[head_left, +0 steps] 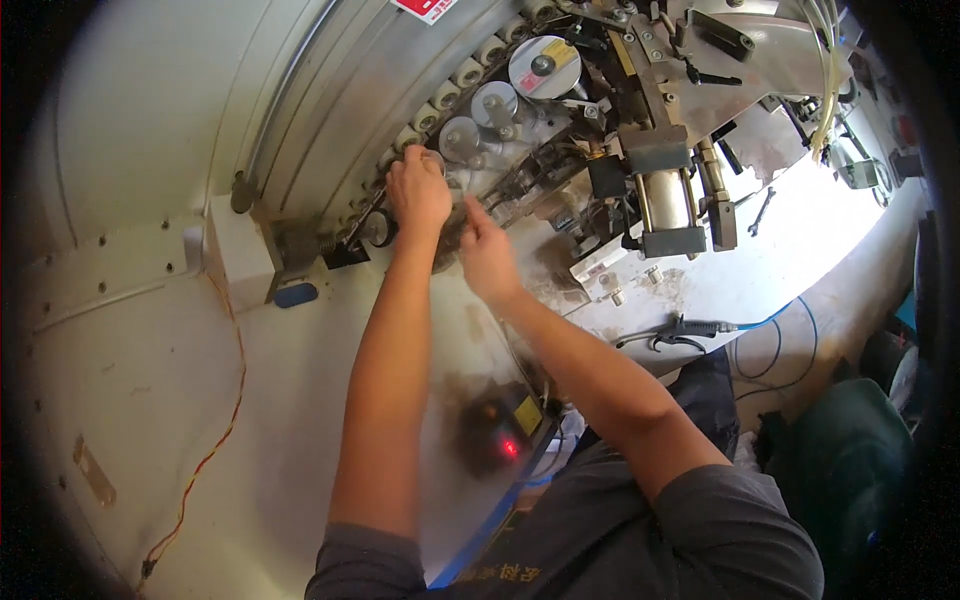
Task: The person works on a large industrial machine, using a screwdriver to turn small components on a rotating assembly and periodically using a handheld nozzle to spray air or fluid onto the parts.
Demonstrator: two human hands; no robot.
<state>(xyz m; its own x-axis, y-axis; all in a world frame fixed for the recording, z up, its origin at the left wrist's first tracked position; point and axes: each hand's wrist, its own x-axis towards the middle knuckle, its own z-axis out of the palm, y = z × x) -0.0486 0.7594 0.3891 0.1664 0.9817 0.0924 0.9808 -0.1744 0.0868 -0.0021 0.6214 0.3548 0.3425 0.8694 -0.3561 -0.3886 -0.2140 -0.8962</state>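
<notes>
My left hand (pixel 418 192) reaches up to the machine, its fingers curled at the edge of the roller row; whatever lies under them is hidden. Just right of it and lower is my right hand (pixel 487 255), its index finger pointing up toward a pale, shiny part and the other fingers folded in. I cannot make out what, if anything, it pinches. Beyond the hands sit two grey discs, a nearer one (pixel 460 139) and a farther one (pixel 494 104). A larger white-faced disc (pixel 545 67) with a dark centre knob stands farther back.
White rollers (pixel 445 96) line the curved metal wall. A cylinder block (pixel 668 200) rises at the right, with a wrench (pixel 762 212) lying beyond it. Closer in lies an air gun (pixel 682 332) on a blue hose. A red display (pixel 509 447) glows below; twisted wires (pixel 238 385) hang left.
</notes>
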